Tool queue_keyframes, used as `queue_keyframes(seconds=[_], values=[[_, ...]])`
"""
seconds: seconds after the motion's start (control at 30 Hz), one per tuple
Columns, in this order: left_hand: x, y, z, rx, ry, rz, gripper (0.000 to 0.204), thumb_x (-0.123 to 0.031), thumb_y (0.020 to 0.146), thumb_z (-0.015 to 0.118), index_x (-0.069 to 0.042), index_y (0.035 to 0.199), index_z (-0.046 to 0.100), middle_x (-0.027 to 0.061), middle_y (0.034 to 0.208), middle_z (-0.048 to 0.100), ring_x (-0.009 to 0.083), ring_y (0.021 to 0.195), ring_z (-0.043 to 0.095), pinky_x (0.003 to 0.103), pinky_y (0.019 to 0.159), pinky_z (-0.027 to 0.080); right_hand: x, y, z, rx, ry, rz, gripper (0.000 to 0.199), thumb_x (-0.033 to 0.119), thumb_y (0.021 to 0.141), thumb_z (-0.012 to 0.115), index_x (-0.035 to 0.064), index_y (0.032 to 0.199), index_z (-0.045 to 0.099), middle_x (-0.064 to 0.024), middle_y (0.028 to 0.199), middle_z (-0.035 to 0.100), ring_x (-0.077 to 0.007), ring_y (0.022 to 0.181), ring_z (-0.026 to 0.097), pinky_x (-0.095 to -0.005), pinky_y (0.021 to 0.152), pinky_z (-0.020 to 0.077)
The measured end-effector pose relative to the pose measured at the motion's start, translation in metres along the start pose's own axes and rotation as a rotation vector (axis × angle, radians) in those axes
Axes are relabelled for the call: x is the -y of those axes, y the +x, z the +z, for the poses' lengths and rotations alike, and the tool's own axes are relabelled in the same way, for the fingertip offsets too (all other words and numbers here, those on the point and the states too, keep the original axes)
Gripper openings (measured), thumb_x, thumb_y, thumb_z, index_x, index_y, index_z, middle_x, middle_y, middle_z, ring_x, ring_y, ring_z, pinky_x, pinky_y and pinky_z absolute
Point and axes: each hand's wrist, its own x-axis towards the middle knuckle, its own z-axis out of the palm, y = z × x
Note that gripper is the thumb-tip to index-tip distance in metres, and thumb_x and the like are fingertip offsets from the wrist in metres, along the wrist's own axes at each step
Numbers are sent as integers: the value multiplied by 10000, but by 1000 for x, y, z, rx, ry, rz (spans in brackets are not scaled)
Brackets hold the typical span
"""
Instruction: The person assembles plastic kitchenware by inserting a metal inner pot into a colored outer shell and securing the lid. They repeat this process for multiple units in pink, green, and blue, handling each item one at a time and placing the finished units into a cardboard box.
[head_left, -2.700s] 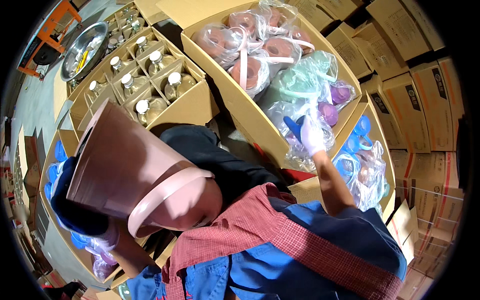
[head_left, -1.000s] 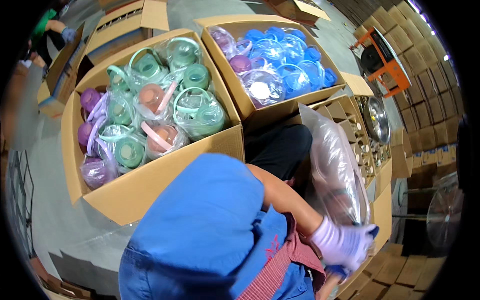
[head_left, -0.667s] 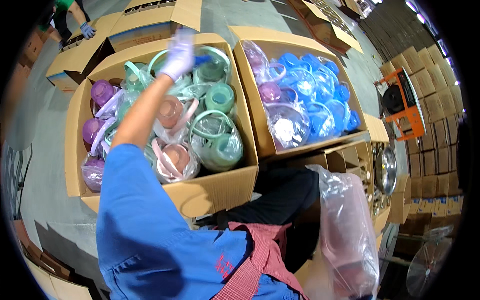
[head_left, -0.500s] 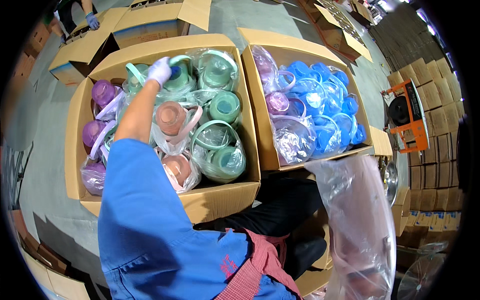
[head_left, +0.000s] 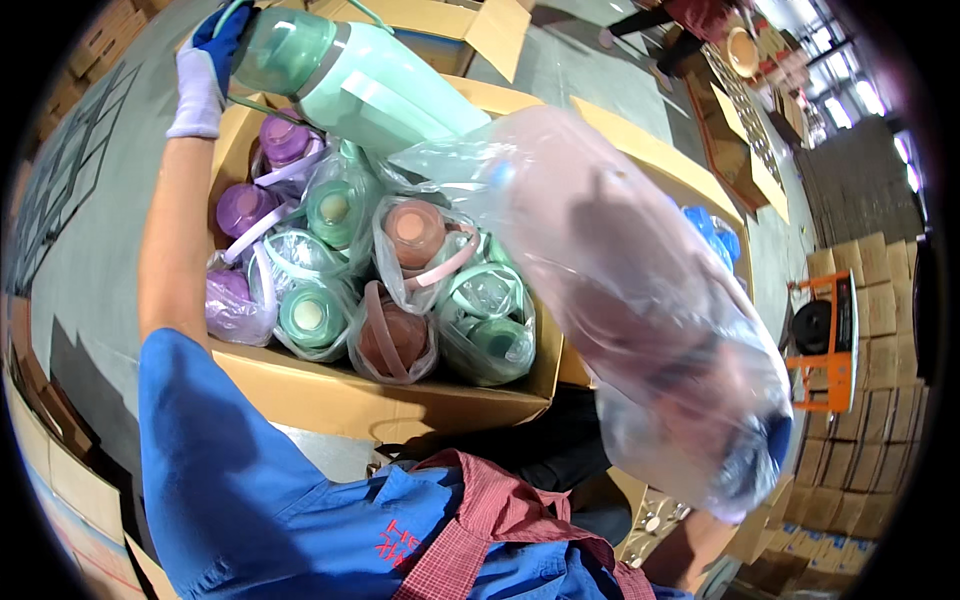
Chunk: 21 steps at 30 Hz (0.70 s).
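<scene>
My left hand [head_left: 207,75], in a white glove with a blue palm, is closed at the capped end of a mint-green thermos jug [head_left: 385,95]. The jug tilts over the far side of the left carton, its lower end towards the right. At the lower right my right hand [head_left: 755,465], gloved and partly hidden by clear plastic, grips the near end of a pink thermos jug [head_left: 600,250]. That jug is wrapped in a plastic bag and slants up to the left. Loose plastic [head_left: 450,170] bridges the two jugs; which one it belongs to I cannot tell.
The left carton [head_left: 400,405] holds several bagged jugs, purple [head_left: 243,208], green [head_left: 310,315] and brownish pink [head_left: 413,232]. Behind the pink jug, blue jugs [head_left: 712,235] show in a second carton. An orange-framed stand [head_left: 825,340] and stacked cartons [head_left: 880,350] stand right. Another person [head_left: 670,30] is far off.
My left hand has lifted the mint-green jug out of the carton and leftwards. The pink jug has swung from upright to a slant across the cartons, and my right hand now shows.
</scene>
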Motion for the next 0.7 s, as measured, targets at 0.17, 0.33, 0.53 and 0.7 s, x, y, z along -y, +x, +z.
queue_keyframes(seconds=[0.17, 0.33, 0.53, 0.7], values=[[-7, 4, -45, -75, -97, 34, 244, -198, 855, 666, -20, 1021, 691, 108, 890, 702, 220, 793, 665, 335, 755, 531, 31, 89, 84, 283, 19, 59, 279, 215, 990, 526, 127, 726, 532, 24, 585, 472, -66, 452, 414, -228, 424, 324], [-17, 11, -28, -62, -130, 74, 211, -104, 855, 641, 2, 1033, 676, 98, 901, 692, 199, 795, 653, 321, 751, 535, 92, 150, 168, 474, -392, -453, 211, 176, 841, 722, -3, 763, 643, -77, 560, 540, -130, 503, 512, -296, 499, 387], [-30, 46, -13, -9, -176, 144, 201, 8, 854, 611, 29, 1048, 658, 85, 914, 681, 173, 797, 638, 305, 747, 540, 111, 154, 229, 686, -229, -1024, 188, 162, 835, 696, 8, 938, 664, -158, 770, 627, -259, 645, 612, -349, 647, 488], [-95, 52, -42, -3, 303, 354, 130, -7, 844, 575, 23, 920, 676, 93, 846, 671, 181, 740, 601, 314, 683, 502, 101, 191, 214, 649, 141, -9, 150, 111, 921, 648, -23, 979, 683, -22, 858, 675, -100, 739, 627, -249, 663, 496]])
